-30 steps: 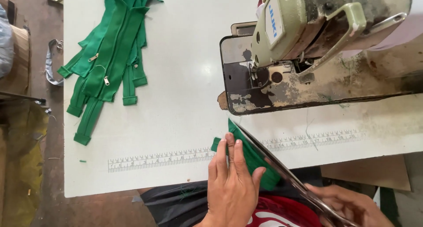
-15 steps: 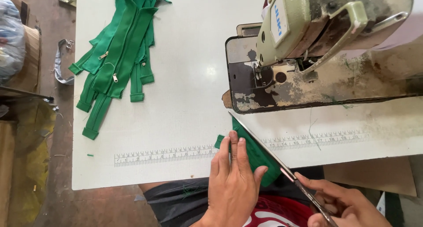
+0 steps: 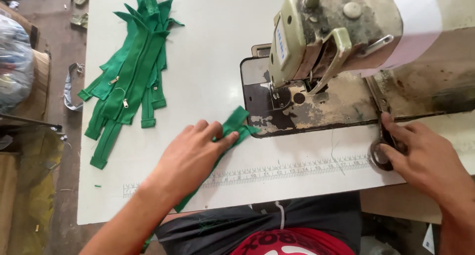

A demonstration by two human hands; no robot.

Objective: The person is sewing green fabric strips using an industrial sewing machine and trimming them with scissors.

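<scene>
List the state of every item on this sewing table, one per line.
Green fabric strip: flat on the table, pressed by the left hand.
Metal scissors: lying on the table, closed, under the right hand.
Green zipper pieces: piled, untouched.
Worn sewing machine: nothing under the needle.

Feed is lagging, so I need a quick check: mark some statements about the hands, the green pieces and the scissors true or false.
1. The left hand presses on a green fabric strip. True.
2. The right hand is on scissors lying on the table. True.
3. The pile of green zipper pieces lies right of the sewing machine. False: it lies to its left.
4. The strip sits under the needle. False: it lies left of the machine bed, short of the needle.
</scene>
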